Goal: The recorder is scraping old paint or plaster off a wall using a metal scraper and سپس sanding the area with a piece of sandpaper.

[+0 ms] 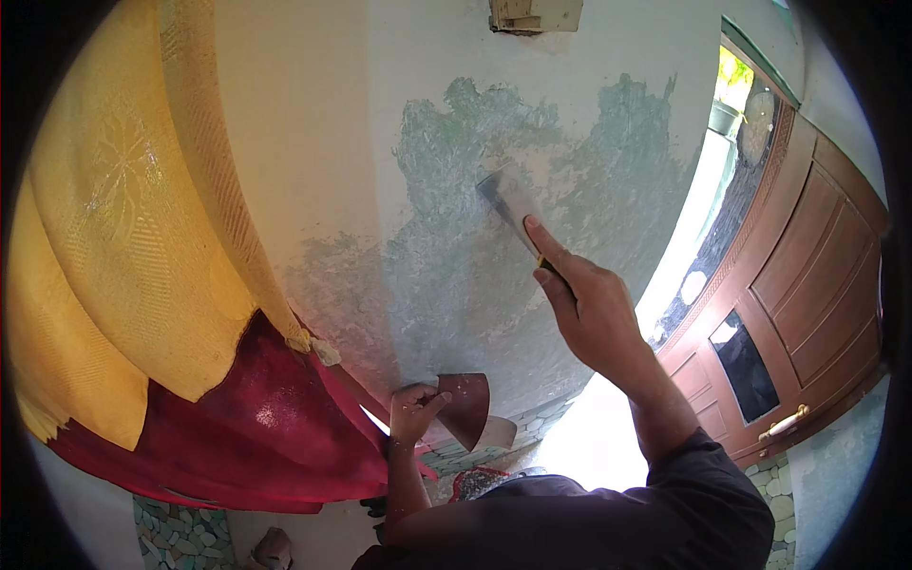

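Observation:
My right hand [600, 309] is closed around a scraper [513, 199], thumb and forefinger lying along its handle. Its wide blade points up and to the left, at the wall [313, 123]; whether the edge touches the surface I cannot tell. Around the blade the pale paint gives way to a rough greenish patch [432, 157]. Lower down on the left, my left hand [414, 415] pinches a curled, reddish-brown sheet of sandpaper [465, 407]. The sheet's paler underside shows at its lower right end.
A yellow curtain [114, 190] hangs at the left above a dark red cloth [275, 418], close to my left arm. On the right, a brown wooden door [807, 275] stands beside a bright opening. A small box-like fitting [537, 13] sits high on the wall.

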Action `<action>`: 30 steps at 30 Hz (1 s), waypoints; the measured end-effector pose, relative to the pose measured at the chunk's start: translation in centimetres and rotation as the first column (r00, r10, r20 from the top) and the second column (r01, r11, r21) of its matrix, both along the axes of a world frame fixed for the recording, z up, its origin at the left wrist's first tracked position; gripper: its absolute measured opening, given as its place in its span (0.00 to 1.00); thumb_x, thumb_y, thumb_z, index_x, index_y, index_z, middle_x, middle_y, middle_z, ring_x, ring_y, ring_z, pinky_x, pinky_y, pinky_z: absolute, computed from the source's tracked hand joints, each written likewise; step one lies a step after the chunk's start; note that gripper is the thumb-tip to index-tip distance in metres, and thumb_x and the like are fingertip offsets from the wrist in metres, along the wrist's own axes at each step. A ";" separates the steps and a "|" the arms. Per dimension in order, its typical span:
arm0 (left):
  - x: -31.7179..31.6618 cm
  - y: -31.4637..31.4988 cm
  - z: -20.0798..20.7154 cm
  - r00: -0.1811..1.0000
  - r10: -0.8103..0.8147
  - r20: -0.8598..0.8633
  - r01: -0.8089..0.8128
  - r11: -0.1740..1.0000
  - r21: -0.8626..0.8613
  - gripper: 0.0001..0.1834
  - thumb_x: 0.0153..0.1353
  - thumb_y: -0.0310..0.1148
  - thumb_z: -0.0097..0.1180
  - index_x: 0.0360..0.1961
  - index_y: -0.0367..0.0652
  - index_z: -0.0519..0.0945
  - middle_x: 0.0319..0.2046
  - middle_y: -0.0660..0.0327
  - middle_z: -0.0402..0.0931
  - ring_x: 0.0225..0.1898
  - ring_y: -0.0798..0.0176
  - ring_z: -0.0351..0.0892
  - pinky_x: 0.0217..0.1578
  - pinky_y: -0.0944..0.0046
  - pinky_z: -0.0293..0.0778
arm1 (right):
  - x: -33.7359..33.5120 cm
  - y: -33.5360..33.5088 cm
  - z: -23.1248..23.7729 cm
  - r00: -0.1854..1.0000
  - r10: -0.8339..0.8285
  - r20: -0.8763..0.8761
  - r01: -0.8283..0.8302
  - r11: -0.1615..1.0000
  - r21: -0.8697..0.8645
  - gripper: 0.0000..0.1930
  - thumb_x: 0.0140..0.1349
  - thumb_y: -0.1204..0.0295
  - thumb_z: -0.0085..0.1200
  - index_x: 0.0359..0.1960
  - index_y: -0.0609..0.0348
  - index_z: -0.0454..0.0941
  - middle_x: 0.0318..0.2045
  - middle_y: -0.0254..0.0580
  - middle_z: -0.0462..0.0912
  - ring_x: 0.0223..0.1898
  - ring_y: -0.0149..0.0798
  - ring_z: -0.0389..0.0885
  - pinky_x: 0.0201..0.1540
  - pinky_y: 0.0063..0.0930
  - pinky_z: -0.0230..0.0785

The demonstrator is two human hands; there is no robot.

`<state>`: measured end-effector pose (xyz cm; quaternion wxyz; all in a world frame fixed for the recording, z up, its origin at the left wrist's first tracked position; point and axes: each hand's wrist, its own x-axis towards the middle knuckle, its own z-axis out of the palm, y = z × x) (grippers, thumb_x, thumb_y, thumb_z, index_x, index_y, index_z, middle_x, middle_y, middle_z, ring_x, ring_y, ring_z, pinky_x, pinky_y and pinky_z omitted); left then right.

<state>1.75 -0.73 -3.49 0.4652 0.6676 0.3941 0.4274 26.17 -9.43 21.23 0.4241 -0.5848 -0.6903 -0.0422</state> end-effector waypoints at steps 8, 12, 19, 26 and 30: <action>0.2 0.1 -0.3 1.000 0.012 -0.029 -0.010 0.997 0.074 0.08 0.52 0.29 0.64 0.23 0.35 0.81 0.17 0.68 0.75 0.20 0.77 0.68 0.22 0.72 0.64 | -0.3 -0.3 -0.1 0.998 0.042 -0.045 -0.043 0.999 -0.014 0.26 0.64 0.74 0.48 0.65 0.48 0.62 0.30 0.58 0.80 0.30 0.55 0.81 0.36 0.34 0.70; 0.2 0.0 0.1 1.000 0.005 -0.031 -0.004 1.000 0.022 0.07 0.52 0.29 0.65 0.23 0.36 0.81 0.17 0.68 0.75 0.20 0.77 0.68 0.22 0.72 0.64 | -0.6 0.2 -0.1 0.997 0.062 -0.047 -0.064 0.997 -0.039 0.26 0.64 0.74 0.48 0.65 0.48 0.62 0.29 0.60 0.79 0.30 0.57 0.80 0.36 0.34 0.70; 0.1 -0.1 0.4 1.000 0.016 -0.021 -0.016 1.000 -0.024 0.08 0.52 0.29 0.65 0.23 0.35 0.81 0.17 0.69 0.75 0.20 0.78 0.67 0.21 0.72 0.64 | -0.7 0.2 0.4 0.992 0.087 -0.088 -0.093 0.993 -0.067 0.26 0.64 0.73 0.48 0.65 0.47 0.61 0.31 0.60 0.79 0.32 0.59 0.79 0.37 0.35 0.70; 0.2 0.0 0.8 0.995 0.010 -0.100 -0.009 1.000 0.008 0.09 0.52 0.30 0.64 0.23 0.35 0.81 0.17 0.68 0.74 0.20 0.77 0.67 0.21 0.72 0.63 | -0.2 0.4 -0.3 0.989 0.114 -0.095 -0.114 0.993 0.000 0.26 0.65 0.68 0.45 0.66 0.43 0.59 0.30 0.58 0.79 0.31 0.58 0.79 0.35 0.46 0.69; 0.4 0.2 0.6 0.994 0.010 -0.109 -0.005 0.999 0.048 0.09 0.52 0.30 0.64 0.23 0.35 0.81 0.17 0.69 0.74 0.21 0.77 0.67 0.22 0.72 0.63 | -0.4 0.9 -1.0 0.989 0.121 -0.088 -0.120 0.993 0.013 0.27 0.65 0.68 0.46 0.67 0.43 0.57 0.30 0.59 0.79 0.32 0.58 0.79 0.35 0.46 0.69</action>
